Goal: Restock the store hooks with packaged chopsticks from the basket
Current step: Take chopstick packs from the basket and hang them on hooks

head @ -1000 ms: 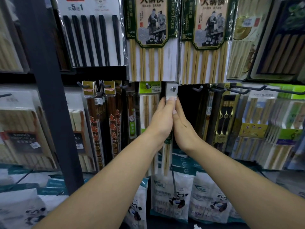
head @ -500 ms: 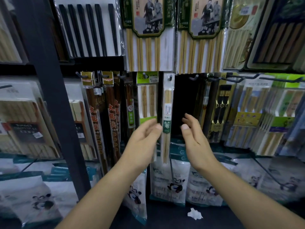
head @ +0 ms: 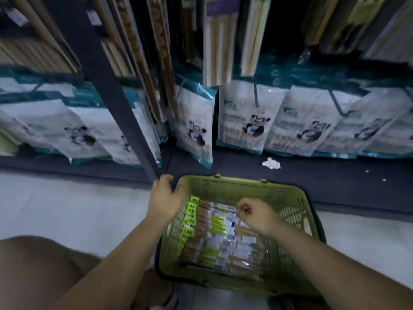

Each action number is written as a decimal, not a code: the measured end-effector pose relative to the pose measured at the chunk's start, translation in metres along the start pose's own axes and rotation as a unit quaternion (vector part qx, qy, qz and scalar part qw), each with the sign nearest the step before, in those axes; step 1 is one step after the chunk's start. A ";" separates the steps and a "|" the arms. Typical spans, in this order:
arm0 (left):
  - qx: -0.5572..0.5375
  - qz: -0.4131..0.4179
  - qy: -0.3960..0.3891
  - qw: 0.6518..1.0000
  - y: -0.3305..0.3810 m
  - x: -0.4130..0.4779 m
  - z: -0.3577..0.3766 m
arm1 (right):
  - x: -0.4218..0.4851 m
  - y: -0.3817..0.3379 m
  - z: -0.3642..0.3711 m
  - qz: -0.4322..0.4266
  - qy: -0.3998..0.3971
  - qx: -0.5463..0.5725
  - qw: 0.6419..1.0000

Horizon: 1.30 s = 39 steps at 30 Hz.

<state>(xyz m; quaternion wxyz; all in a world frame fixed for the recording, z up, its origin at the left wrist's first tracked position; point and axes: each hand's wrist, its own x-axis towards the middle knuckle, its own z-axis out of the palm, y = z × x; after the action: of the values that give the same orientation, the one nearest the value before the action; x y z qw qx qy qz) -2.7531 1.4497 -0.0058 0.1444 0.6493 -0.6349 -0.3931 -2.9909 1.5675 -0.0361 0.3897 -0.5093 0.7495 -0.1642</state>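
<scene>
Hanging done, down now to the basket [head: 297,199] on the floor. Left hand [head: 164,193] loose by its far-left corner, right hand [head: 254,214] curled over the packaged chopsticks [head: 220,239] inside; grip impossible to tell. Probably fetching the next pack.
</scene>
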 end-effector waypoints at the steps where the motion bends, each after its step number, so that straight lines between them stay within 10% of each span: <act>1: 0.015 -0.027 0.000 1.000 -0.017 -0.003 0.007 | 0.002 0.014 0.018 0.021 -0.032 -0.019 0.999; 12: -0.047 -0.094 -0.018 0.994 -0.101 -0.028 0.036 | 0.013 0.085 0.139 0.012 -0.236 -0.146 0.961; 39: -0.071 -0.075 -0.014 0.994 -0.116 -0.019 0.046 | 0.022 0.085 0.156 -0.001 -0.240 -0.192 0.952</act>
<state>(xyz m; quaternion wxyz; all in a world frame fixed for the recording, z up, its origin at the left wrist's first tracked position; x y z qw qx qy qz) -2.7002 1.4993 -0.1097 0.1515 0.6778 -0.5564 -0.4562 -2.9315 1.6081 -0.1998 0.4530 -0.5997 0.6506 0.1093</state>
